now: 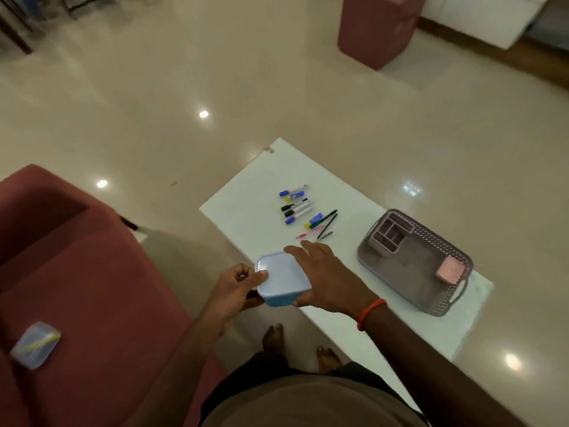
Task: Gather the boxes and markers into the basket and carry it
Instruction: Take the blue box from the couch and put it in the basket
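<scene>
I hold a light blue lidded box point(281, 280) over the near left corner of the white table point(255, 186). My left hand point(235, 289) grips its left side, thumb on the lid. My right hand point(326, 277) clasps the right side, fingers spread over the lid and thumb under the near edge. Several markers and pens point(303, 211) lie loose in the table's middle. A grey perforated basket point(443, 298) sits at the right end, holding a pink divided organiser point(389, 238) and a small pink box point(449, 269).
A red sofa point(92, 288) stands at the left, with a clear blue lidded box point(35, 345) lying on its seat. A red ottoman point(378, 29) stands far back on the glossy floor. My bare feet point(295, 343) are beside the table's near edge.
</scene>
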### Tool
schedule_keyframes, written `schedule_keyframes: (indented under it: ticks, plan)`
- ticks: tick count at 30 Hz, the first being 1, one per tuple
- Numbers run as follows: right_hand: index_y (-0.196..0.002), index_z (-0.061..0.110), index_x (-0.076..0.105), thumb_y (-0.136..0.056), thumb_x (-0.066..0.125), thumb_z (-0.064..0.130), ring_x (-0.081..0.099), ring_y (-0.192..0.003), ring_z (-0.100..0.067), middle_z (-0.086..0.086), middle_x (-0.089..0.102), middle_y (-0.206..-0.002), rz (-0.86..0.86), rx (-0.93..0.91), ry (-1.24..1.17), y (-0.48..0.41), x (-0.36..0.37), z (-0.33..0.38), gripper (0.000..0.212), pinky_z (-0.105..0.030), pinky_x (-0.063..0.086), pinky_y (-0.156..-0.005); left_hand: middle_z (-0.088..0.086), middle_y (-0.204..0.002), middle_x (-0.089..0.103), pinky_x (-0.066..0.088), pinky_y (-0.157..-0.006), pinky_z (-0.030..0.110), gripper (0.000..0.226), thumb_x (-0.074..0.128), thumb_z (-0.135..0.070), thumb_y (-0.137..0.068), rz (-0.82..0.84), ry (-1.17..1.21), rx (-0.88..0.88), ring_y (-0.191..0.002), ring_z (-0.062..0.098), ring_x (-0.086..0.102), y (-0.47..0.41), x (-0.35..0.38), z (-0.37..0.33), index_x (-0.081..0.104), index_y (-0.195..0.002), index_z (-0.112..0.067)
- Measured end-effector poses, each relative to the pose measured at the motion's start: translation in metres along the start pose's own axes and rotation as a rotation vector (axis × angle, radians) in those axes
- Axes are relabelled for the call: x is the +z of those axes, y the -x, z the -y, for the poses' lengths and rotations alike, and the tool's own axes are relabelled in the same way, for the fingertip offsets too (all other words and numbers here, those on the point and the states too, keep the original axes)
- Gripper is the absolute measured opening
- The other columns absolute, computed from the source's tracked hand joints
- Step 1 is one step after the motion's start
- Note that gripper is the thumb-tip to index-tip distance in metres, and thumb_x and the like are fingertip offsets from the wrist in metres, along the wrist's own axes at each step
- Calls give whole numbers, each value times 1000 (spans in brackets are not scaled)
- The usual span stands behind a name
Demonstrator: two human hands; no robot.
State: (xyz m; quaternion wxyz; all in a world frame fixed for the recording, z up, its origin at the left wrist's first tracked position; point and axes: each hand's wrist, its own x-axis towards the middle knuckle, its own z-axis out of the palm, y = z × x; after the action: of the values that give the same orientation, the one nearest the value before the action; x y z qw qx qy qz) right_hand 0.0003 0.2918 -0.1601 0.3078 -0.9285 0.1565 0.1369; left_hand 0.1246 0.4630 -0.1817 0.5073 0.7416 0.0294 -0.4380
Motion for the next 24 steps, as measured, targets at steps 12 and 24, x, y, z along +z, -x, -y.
schedule_keyframes:
  ticks: [12, 24]
  plan:
    - [-151, 31, 30, -71, 77, 61, 15, -146, -26, -5, 24, -159, -192, 408, -115, 18, 1, -15, 98, -43, 28, -115, 12, -90, 72, 64, -70, 44, 29, 78, -27, -87, 384, -297, 56, -82, 20, 75, -47, 35, -54, 57, -87, -7]
    - [-150, 33, 25, -70, 80, 50, 26, -142, -27, -4, 28, -156, -303, 604, -33, 100, 55, -48, 99, -46, 36, -110, 9, -110, 66, 65, -74, 46, 24, 79, -19, -85, 637, -546, 137, -100, 29, 69, -42, 112, -18, 60, -87, -5]
